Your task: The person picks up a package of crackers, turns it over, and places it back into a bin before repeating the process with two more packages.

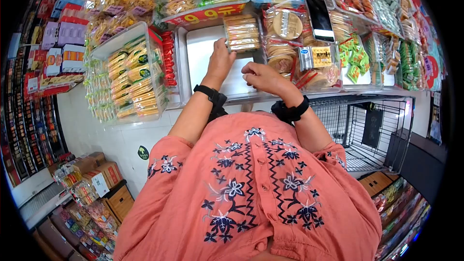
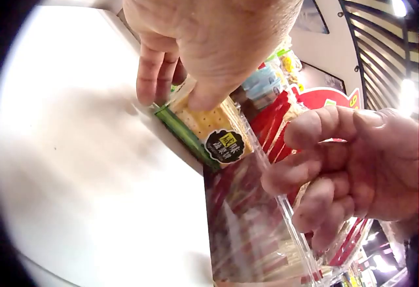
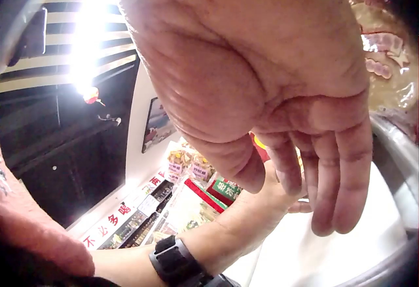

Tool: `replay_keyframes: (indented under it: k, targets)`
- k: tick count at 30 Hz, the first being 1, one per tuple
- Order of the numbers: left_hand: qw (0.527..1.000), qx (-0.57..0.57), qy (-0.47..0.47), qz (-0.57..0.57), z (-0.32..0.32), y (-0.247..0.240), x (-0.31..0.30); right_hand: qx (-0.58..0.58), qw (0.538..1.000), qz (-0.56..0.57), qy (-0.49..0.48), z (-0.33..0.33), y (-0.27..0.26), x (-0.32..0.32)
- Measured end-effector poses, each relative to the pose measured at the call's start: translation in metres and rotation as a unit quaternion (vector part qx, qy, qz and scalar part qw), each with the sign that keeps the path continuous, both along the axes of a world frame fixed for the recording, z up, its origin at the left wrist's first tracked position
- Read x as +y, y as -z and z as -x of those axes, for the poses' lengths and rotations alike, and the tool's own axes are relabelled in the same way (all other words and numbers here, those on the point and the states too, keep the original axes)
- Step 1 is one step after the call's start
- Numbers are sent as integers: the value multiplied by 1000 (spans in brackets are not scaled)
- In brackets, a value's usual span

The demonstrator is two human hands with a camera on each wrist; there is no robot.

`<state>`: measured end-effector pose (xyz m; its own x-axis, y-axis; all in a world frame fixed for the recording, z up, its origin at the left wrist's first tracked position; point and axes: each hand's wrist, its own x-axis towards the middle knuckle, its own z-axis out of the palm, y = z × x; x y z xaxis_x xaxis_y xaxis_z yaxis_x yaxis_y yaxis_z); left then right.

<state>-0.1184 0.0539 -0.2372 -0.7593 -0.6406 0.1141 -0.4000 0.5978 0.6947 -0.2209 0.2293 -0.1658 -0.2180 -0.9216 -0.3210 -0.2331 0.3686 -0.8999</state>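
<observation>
In the head view my left hand (image 1: 220,65) reaches into a white-bottomed tray (image 1: 197,43), at the near left corner of a row of wrapped crackers (image 1: 242,33). The left wrist view shows its thumb and fingers pinching the end of a clear pack of crackers (image 2: 230,124) with a green edge and a round dark label, upright against the tray's clear side wall. Over the tray's near right part hovers my right hand (image 1: 266,78), its fingers loosely bent and nothing in them. Its palm side and hanging fingers fill much of the right wrist view.
Left of the tray stands a clear bin (image 1: 133,75) of packed biscuits. On the right lie round wafers (image 1: 287,24), a cracker pack (image 1: 315,58) and green packets (image 1: 354,58). A phone (image 1: 319,18) is mounted above them. A shopping cart (image 1: 367,130) stands at the right.
</observation>
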Motion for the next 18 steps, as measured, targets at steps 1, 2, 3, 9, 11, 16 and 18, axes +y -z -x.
replay_keyframes:
  k: [1,2,3,9,11,16,18]
  targets:
    - [1000,-6,-3,1,0,-2,0,1,1000,0,-2,0,-1,-1]
    - [1000,-11,-4,-6,-1,-4,0,2,1000,-1,-5,-1,-3,-2]
    - [1000,-17,-6,-14,-1,-5,0,5,1000,-11,-10,0,-5,-3]
    - [1000,-26,-5,-10,-8,-19,3,-17,1000,-18,2,-3,-13,-9]
    - [1000,-23,-12,2,-12,-24,3,-16,1000,-25,-5,-5,-19,-15]
    - [999,-32,-15,-11,-24,-42,3,-31,998,-23,-43,-9,-18,-30]
    - [1000,-23,-15,-10,-32,-55,4,-39,996,-33,-72,-12,-16,-39]
